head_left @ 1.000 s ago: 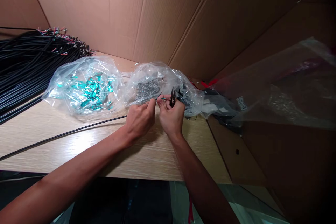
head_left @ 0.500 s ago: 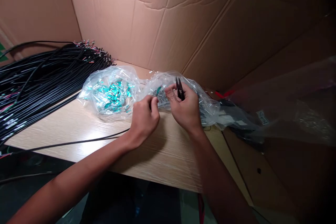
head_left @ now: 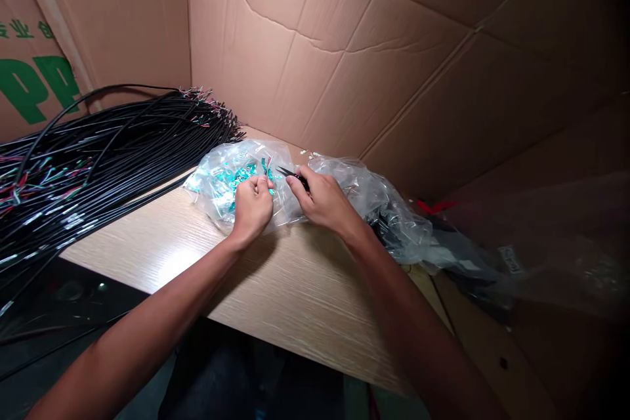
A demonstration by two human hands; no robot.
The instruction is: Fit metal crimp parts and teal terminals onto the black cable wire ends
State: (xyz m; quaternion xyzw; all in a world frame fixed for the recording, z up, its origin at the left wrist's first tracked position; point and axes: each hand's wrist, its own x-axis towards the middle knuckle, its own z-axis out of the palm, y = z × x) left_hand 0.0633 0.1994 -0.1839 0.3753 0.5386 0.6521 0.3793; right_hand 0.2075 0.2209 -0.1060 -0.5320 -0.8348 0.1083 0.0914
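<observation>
My left hand [head_left: 253, 205] is closed around the end of a black cable, thumb pressed against the fingers. Thin coloured wires [head_left: 267, 163] and a bit of teal foil stick up above its fingertips; the rest of the cable is hidden by my hand and forearm. Just to the right, my right hand [head_left: 317, 193] grips small dark snips [head_left: 286, 172], their pointed tips aimed left at the wires, with a small gap between. Both hands are over the front of a clear plastic bag [head_left: 207, 174] holding shiny teal foil pieces [head_left: 243, 174].
A thick bundle of black cables [head_left: 138, 138] with bared coloured ends lies at the left. Another clear bag [head_left: 388, 210] lies to the right, dark items beneath it. Cardboard walls [head_left: 295, 79] stand behind the wooden tabletop [head_left: 285, 289]. Something red [head_left: 436, 207] sits at the back right.
Both hands have moved left, from the right-hand bag to the bag of teal foil. The snips have turned from pointing up to pointing left. Coloured wires now show above my left hand.
</observation>
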